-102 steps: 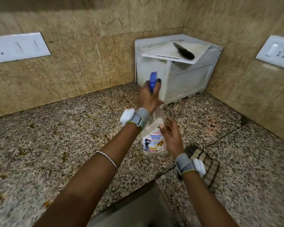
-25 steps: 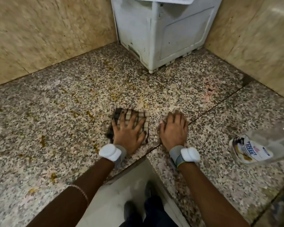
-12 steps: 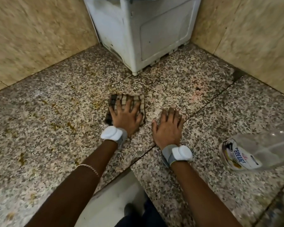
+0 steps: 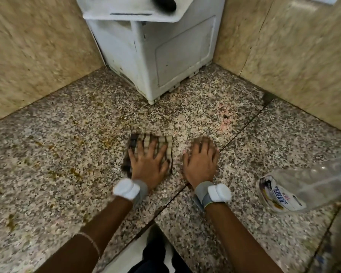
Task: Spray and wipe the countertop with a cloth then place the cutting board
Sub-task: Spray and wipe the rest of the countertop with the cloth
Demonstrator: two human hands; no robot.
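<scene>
Plainly the wiping is under way: the left hand point(image 4: 148, 164) presses the checked cloth point(image 4: 161, 141) flat onto the counter point(image 4: 67, 134), fingers spread and straight, gripping nothing; the right hand point(image 4: 200, 164) lies flat on bare stone just beside it, fingers likewise straight. Yellow-brown stains point(image 4: 75, 172) sit well left of the cloth; a short stroke would likely miss them, or merely smear them. The spray bottle point(image 4: 295, 190) lies on its side near the right edge; a stray elbow could roll it off, or it may leak. The cutting board point(image 4: 130, 10) rests atop the white box point(image 4: 165, 56) in the corner, a dark object point(image 4: 164, 3) on it; careless lifting could tip that off.
</scene>
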